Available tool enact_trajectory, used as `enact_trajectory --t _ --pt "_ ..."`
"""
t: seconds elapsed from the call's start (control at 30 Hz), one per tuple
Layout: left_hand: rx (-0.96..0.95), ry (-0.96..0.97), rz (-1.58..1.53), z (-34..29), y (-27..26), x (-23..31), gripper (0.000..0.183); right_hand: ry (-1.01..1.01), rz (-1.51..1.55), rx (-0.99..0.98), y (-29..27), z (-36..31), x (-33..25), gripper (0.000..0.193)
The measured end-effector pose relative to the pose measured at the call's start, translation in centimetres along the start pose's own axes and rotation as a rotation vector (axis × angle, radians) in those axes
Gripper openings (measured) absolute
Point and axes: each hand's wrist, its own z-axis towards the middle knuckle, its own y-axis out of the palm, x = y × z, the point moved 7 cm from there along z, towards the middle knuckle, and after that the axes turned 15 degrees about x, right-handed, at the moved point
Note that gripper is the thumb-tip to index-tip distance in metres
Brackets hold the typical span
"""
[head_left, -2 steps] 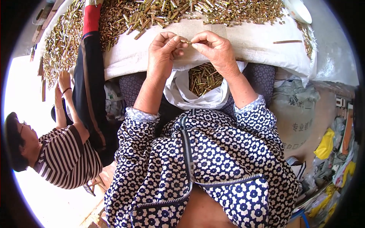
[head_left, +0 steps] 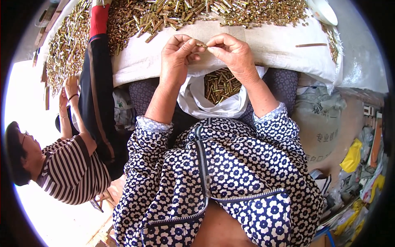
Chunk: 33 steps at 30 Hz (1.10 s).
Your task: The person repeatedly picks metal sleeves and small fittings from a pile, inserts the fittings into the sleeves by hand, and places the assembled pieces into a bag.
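Note:
A small brass-coloured metal piece (head_left: 200, 45) spans the gap between my two hands, just above the near edge of the cloth-covered work surface. My left hand (head_left: 176, 53) pinches one end of it between thumb and forefinger, the other fingers curled. At the other end, my right hand (head_left: 233, 52) has its thumb and forefinger closed on the piece. Fingertips cover part of it. Below my hands, a white bag (head_left: 191, 101) lies across my lap, with many brass-coloured cylindrical pieces (head_left: 222, 84) inside.
Heaps of loose brass-coloured parts (head_left: 164, 18) cover the far side of the pale cloth (head_left: 267, 45). A thin brown stick (head_left: 310, 45) lies at right, near a white bowl (head_left: 323, 12). A co-worker in a striped top (head_left: 74, 171) sits at left. Sacks and yellow plastic (head_left: 351, 156) fill the right.
My hands and the piece stay almost still. At left, the co-worker's hands have shifted slightly beside the heap.

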Motion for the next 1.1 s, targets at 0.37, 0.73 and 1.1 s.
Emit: enact_trajectory --t 0.37,0.73,1.1 --pt "0.006 0.128 0.163 0.1 0.5 -0.1 0.009 -0.137 -0.100 0.093 -0.3 0.0 -0.3 0.008" --pt "-0.003 1.025 1.117 -2.4 4.4 0.4 0.018 -0.474 -0.577 -0.037 -2.3 0.5 -2.2 0.009" --pt "-0.462 0.687 1.009 -7.1 3.0 -5.2 0.016 -0.063 -0.604 -0.467 -5.2 -6.9 3.5 0.013"
